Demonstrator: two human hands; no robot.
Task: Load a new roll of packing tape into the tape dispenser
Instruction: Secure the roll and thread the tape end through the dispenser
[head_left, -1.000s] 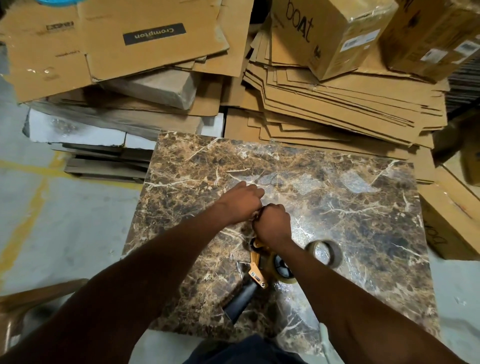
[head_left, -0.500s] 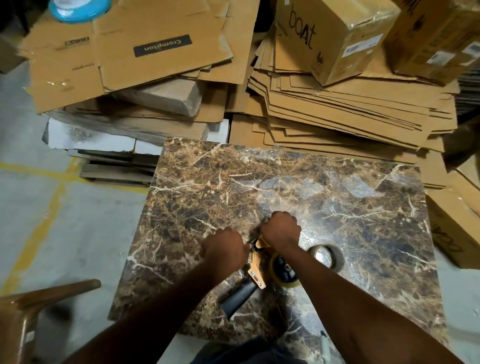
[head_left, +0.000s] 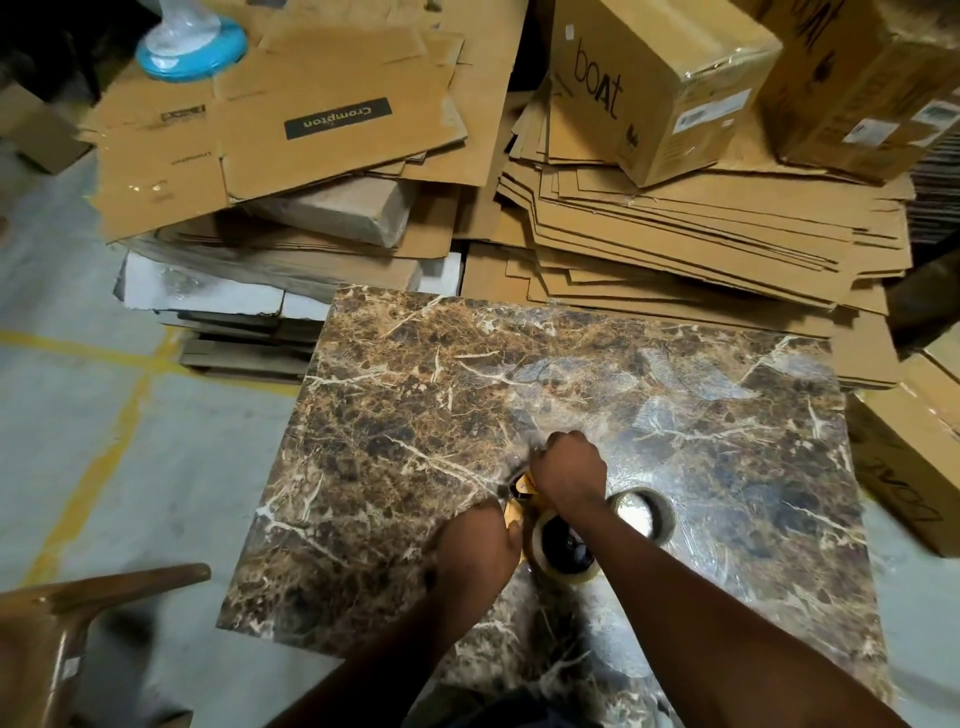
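Centrally, low in frame: left hand (head_left: 475, 553) clamps yellow tape dispenser (head_left: 519, 501); right hand (head_left: 569, 467) fisted at its front. Mounted tape roll (head_left: 558, 558) likely light, stiff, sticky; hold by rim.

Warehouse packing area: flattened cartons (head_left: 675, 234) stacked at twelve o'clock, sealed boxes (head_left: 660, 78) at one, yellow-lined concrete floor (head_left: 78, 415) at nine.

A brown marble-patterned table (head_left: 405, 415) stands on grey concrete floor (head_left: 78, 426) with yellow lines (head_left: 104, 457), flattened cardboard (head_left: 675, 249) stacked behind.
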